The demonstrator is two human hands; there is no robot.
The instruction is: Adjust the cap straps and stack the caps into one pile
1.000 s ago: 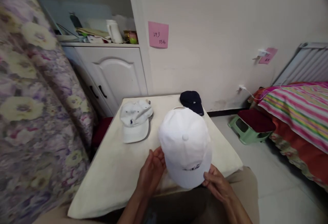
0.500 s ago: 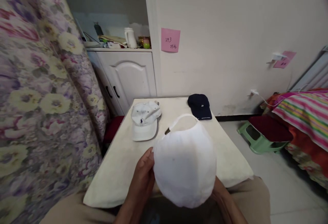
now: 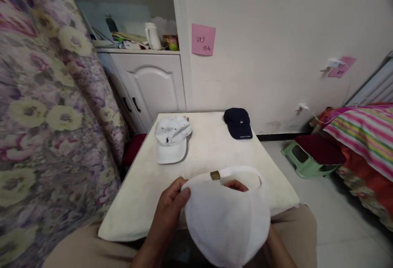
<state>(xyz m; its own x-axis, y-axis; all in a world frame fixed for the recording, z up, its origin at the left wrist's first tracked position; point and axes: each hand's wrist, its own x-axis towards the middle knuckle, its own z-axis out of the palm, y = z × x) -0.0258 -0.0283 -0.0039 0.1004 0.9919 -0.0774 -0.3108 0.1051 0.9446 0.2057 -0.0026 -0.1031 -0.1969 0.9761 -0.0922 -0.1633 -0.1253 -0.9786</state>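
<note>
I hold a plain white cap [image 3: 225, 223] over my lap, at the near edge of the white table [image 3: 211, 153]. Its back faces away from me, with the strap and brass buckle on top. My left hand [image 3: 167, 217] grips the cap's left side, thumb on the outside. My right hand [image 3: 235, 185] is mostly hidden behind and inside the cap; only some fingers show through the strap opening. A second white cap [image 3: 171, 139] with a small dark logo lies at the table's far left. A navy cap [image 3: 238, 122] lies at the far right corner.
A floral curtain [image 3: 46, 108] hangs at the left. A white cabinet [image 3: 150, 86] with clutter on top stands behind the table. A pink note [image 3: 203, 39] is stuck on the wall. A green stool [image 3: 307, 159] and a bed with a striped cover [image 3: 365, 133] are at the right.
The white cap has been turned and lowered toward my lap, so its back strap and buckle now face up and away. The brim is no longer in view.
</note>
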